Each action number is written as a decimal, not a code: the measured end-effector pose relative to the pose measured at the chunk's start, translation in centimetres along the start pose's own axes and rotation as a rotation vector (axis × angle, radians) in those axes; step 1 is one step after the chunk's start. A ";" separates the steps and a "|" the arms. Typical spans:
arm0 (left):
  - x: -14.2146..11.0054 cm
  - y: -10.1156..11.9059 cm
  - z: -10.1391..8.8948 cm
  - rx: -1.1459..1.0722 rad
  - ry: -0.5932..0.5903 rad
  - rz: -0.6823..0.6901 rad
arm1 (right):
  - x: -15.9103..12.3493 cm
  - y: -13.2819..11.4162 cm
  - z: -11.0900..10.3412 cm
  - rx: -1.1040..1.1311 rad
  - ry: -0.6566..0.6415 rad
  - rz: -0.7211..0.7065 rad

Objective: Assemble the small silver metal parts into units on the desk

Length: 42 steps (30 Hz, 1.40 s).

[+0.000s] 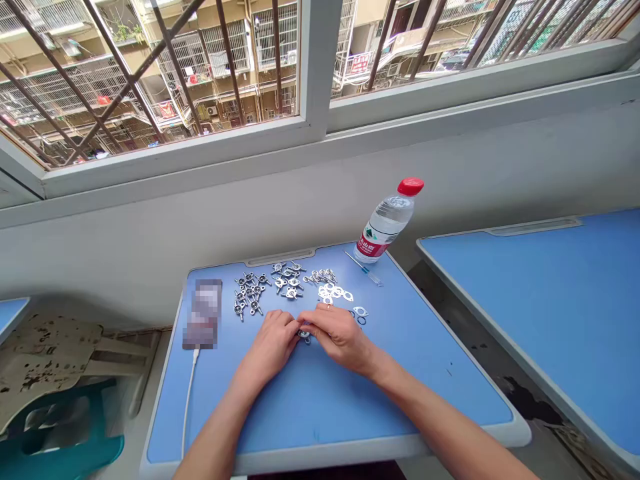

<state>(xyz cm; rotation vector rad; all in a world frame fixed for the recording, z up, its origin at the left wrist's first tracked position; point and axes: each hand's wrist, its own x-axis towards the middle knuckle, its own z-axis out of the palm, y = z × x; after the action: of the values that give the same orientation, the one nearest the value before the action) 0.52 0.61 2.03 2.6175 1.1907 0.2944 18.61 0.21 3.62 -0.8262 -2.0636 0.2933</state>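
Observation:
Both my hands meet over the middle of the blue desk (350,393). Between my fingertips is a small metal fitting (306,337), mostly covered by them. My left hand (275,341) is closed on its left side. From above and the right, my right hand (337,333) pinches at it. Beyond my left hand lie dark-centred metal fittings (249,292) in a group, with more silvery metal fittings (289,280) beside them. Small shiny metal parts (323,275) and flat white oval gaskets (334,292) lie past my right hand. A black rubber ring (361,321) shows beside its knuckles.
A water bottle (385,227) with a red cap stands at the back right, near a blue pen (365,269). On the left lies a blurred-out phone (203,313) with a white cable (189,400). Another blue desk (545,287) is to the right; a green chair (65,433) stands left.

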 end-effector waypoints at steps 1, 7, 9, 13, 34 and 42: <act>0.0 0.0 0.1 -0.009 0.004 0.007 | 0.0 0.0 0.0 -0.008 0.007 0.005; 0.0 0.1 0.2 -0.035 0.010 0.015 | -0.1 -0.2 0.2 -0.044 0.013 0.035; 0.1 0.2 0.1 -0.031 0.009 0.010 | -0.1 -0.2 0.3 -0.051 0.022 0.040; 0.1 0.3 -0.2 -0.019 0.003 0.007 | 0.0 -0.1 0.1 0.019 0.043 0.075; 0.2 0.7 -0.2 0.109 0.056 -0.075 | -0.2 0.6 -0.9 0.003 0.066 0.100; 0.4 0.7 -0.2 0.129 0.032 -0.092 | -0.2 0.7 -0.8 0.000 0.051 0.095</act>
<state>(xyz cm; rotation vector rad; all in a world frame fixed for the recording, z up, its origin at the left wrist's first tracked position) 1.23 0.44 2.43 2.6651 1.3795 0.2498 19.67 0.58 3.66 -0.9240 -1.9805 0.3207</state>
